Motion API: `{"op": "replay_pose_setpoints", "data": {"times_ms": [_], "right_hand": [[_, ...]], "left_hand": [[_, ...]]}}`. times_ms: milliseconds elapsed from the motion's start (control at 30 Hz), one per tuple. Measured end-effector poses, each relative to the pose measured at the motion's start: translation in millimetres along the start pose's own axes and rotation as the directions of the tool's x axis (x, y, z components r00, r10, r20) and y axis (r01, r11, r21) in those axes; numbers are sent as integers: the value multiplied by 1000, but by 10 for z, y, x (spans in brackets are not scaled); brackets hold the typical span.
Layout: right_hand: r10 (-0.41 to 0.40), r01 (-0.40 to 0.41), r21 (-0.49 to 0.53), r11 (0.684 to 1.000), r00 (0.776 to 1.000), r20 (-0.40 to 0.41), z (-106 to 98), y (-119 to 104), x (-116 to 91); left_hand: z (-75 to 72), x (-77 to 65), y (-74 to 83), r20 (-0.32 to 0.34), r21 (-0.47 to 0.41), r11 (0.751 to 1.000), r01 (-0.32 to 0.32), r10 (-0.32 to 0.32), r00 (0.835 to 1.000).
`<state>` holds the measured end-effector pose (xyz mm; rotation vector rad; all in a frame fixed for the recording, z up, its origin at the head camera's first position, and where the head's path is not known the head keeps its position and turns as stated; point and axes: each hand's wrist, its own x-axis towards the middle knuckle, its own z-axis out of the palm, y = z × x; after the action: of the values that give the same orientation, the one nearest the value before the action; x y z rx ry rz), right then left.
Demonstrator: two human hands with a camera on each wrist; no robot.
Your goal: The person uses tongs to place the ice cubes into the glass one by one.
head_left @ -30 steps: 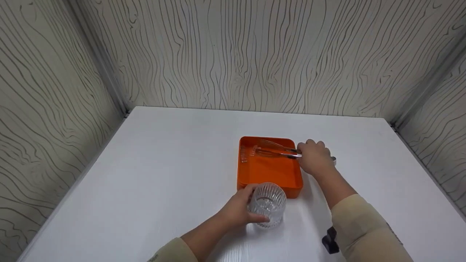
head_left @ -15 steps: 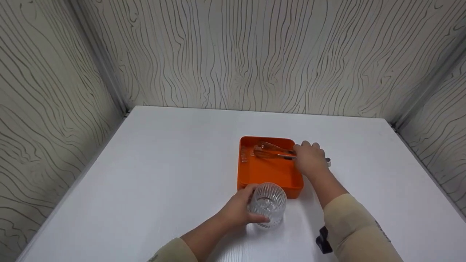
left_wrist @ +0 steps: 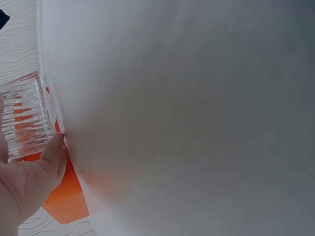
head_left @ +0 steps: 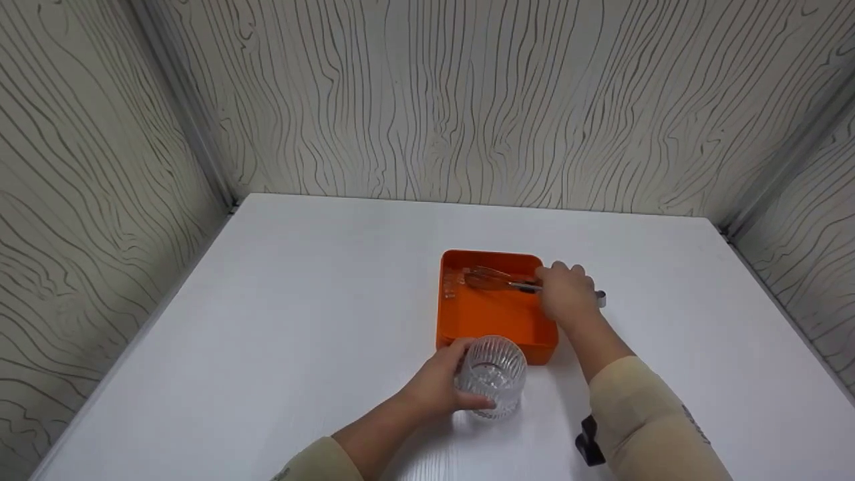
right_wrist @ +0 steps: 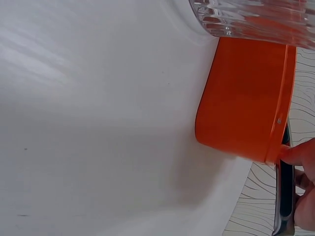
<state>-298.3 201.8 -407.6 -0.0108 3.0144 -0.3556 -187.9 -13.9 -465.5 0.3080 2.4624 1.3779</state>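
Observation:
A ribbed clear glass point(head_left: 494, 381) stands on the white table in front of the orange tray point(head_left: 497, 317). My left hand point(head_left: 437, 384) holds it from the left, thumb at the near side and fingers round the far side. My right hand point(head_left: 568, 290), at the tray's right rim, grips a pair of tongs point(head_left: 521, 287) with clear tips and metal arms with dark parts. Their tips reach into the far left of the tray, beside small clear pieces point(head_left: 449, 292). In the right wrist view the tongs' handle point(right_wrist: 285, 196) shows between thumb and fingers.
The white table point(head_left: 300, 300) meets wood-patterned panels point(head_left: 427, 100) at the back and sides. A black strap piece point(head_left: 589, 441) shows beside the right sleeve. The tray's raised walls point(right_wrist: 241, 98) stand close behind the glass.
My right hand has moved slightly left and the tongs' tips have come closer together, near the clear pieces. My left hand and the glass have stayed in place.

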Motion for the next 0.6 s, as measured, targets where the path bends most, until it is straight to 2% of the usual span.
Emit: {"op": "replay_pose_setpoints", "data": {"times_ms": [200, 367, 600], "right_hand": [[2, -2, -5, 1000, 1000, -12, 1, 34, 5], [-16, 16, -9, 1000, 999, -40, 1, 50, -8], [-20, 20, 0, 1000, 999, -33, -39, 85, -23]], "left_hand": [[0, 2, 0, 4, -2, 1000, 17, -17, 1000], [-2, 7, -12, 3, -2, 1000, 2, -2, 1000], [-4, 5, -13, 3, -6, 1000, 10, -10, 1000]]}}
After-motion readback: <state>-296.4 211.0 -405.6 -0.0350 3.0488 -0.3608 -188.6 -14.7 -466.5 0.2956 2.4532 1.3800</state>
